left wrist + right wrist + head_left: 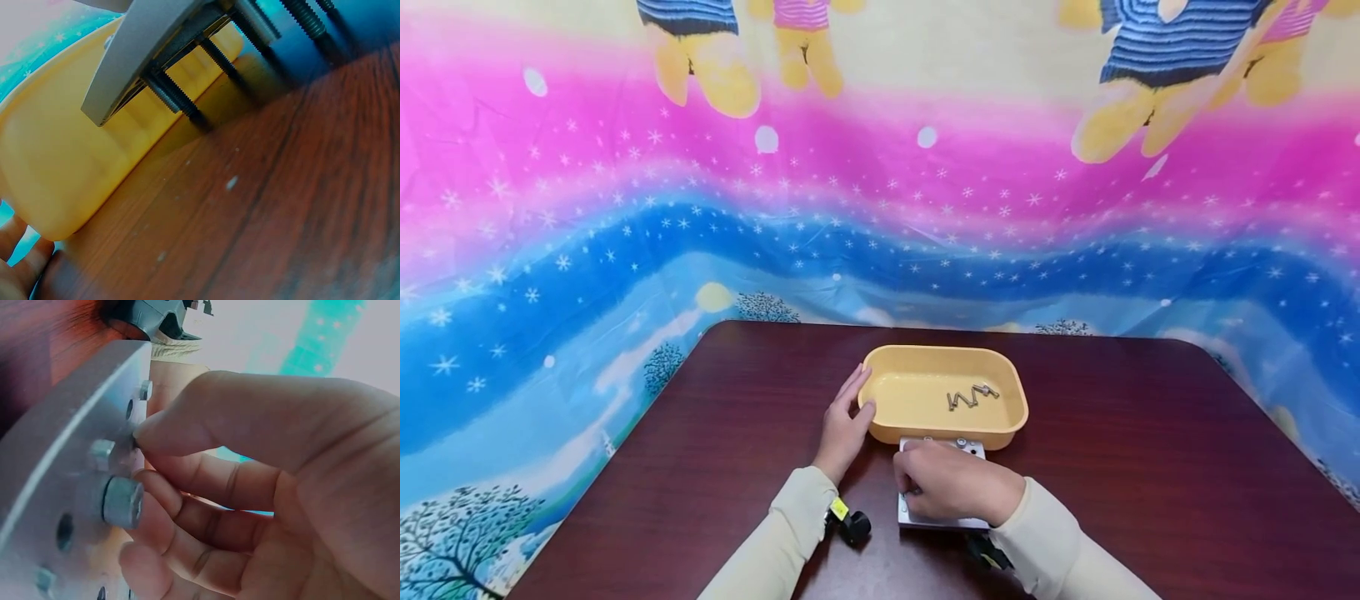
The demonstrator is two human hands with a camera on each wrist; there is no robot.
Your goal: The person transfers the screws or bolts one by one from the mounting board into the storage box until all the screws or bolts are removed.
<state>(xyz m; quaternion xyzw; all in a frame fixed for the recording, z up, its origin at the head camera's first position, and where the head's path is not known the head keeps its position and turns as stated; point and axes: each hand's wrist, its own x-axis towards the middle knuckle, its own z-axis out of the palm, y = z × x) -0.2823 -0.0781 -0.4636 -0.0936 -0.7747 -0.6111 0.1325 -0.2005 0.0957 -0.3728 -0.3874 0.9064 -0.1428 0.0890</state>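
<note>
A silvery metal plate [943,523] stands raised above the table, with threaded screw ends [178,94] sticking out below it. Several screw heads, one a large round cap [123,501], project from its face beside holes. My right hand [951,479] is over the plate, thumb and forefinger pinching at its surface by a hole; the small screw between the tips is mostly hidden. Against the left end of a yellow plastic basin [910,435] rests my left hand [844,429], fingers extended along the wall and thumb at the near corner.
Several loose screws [970,398] lie in the basin, towards its right side. The basin stands directly behind the plate on a dark red-brown wooden table [1120,433]. A patterned cloth [880,192] hangs beyond the far edge. Black wrist cameras [853,527] sit close to the tabletop.
</note>
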